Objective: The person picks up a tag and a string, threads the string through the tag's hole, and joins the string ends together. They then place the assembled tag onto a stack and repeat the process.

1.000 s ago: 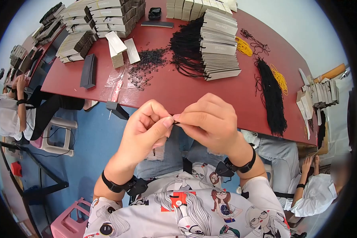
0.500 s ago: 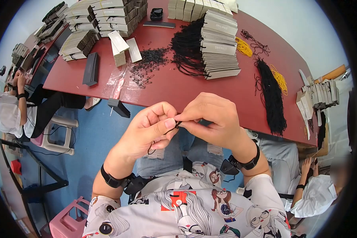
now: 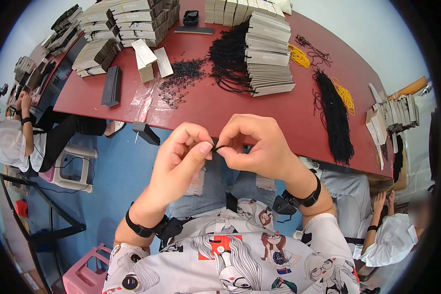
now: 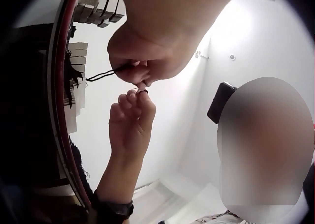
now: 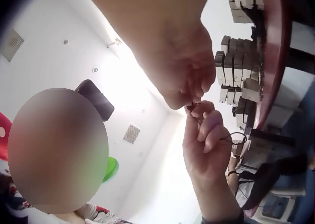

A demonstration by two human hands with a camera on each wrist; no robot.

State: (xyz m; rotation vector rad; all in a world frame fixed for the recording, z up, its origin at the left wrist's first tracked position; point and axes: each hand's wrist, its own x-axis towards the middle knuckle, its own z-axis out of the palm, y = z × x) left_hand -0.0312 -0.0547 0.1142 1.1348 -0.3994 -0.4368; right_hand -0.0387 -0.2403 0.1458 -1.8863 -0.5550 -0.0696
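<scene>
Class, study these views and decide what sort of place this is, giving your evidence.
Probably a small hand-finishing or packing workshop for product tags: bundled printed tags lie with black cords attached, a heap of small black clips sits on the red table, and another worker sits at a table too.

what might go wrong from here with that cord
The cord is thin and pinched only by the fingers of the left hand and right hand, so it might slip. Both hands are off the edge of the table, so a dropped cord could land on the lap. Its loose end, trailing from the left hand, may snag.
</scene>
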